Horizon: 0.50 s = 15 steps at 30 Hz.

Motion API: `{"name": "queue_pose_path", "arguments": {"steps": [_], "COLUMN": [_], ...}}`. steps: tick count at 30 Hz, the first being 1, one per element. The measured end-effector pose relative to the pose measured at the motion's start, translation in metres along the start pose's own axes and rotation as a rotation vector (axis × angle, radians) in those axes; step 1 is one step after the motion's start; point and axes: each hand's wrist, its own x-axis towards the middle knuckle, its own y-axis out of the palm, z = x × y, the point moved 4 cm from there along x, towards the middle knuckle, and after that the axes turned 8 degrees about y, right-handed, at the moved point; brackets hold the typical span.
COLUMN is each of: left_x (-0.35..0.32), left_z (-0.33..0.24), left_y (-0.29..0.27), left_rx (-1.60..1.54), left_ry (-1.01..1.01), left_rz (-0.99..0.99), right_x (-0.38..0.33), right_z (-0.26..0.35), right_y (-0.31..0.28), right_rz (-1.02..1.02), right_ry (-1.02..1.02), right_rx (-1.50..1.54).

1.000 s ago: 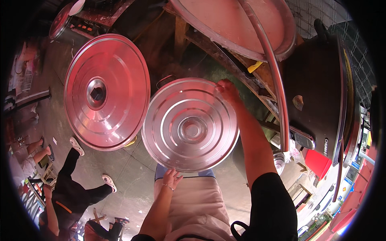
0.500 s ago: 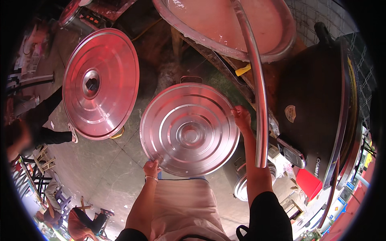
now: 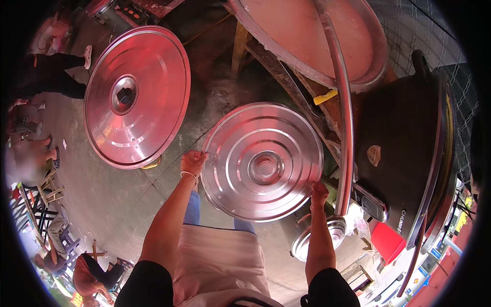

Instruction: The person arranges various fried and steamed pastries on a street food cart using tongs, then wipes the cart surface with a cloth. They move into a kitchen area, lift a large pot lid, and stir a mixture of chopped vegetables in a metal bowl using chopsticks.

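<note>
A large round metal pot lid [image 3: 232, 138] with concentric rings is in front of my body, its ringed face turned toward me. My left hand [image 3: 193, 163] grips its left edge, the fingers curled around the rim and a light bracelet on the wrist. Low on the right side, my right hand [image 3: 319, 194] is closed on the rim too. Farther left stands a covered pot with another big metal lid [image 3: 158, 97], which has a black handle in its sunken middle. A long metal pipe [image 3: 347, 128] passes just right of my right hand.
A wide basin of pale liquid [image 3: 307, 41] rests at the far right on a wooden frame [image 3: 286, 84]. A big black pot [image 3: 404, 133] stands on the right. Below are a smaller lidded pot [image 3: 332, 233] and a red container [image 3: 387, 243]. People sit or stand along the left.
The lid I hold has shifted to the right. My left hand is now higher on its left edge, and my right hand is lower on its right edge. A person at the left has moved farther off.
</note>
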Motion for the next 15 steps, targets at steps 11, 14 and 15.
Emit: {"name": "queue_pose_path", "arguments": {"steps": [11,14,15], "left_x": [-0.056,-0.105,-0.127], "left_z": [0.027,0.036,0.045], "left_y": [-0.047,-0.121,-0.153], "left_rx": [0.115,0.033,0.279], "left_ry": [-0.050,-0.071,-0.015], "left_rz": [0.207,0.277,0.286], "right_x": [-0.045,-0.113,-0.147], "right_z": [-0.039,-0.067,-0.065], "right_y": [-0.058,-0.058,-0.053], "right_rz": [-0.211,0.133,0.157], "right_ry": [-0.128,0.004,0.131], "right_rx": [-0.477,-0.547,-0.636]}}
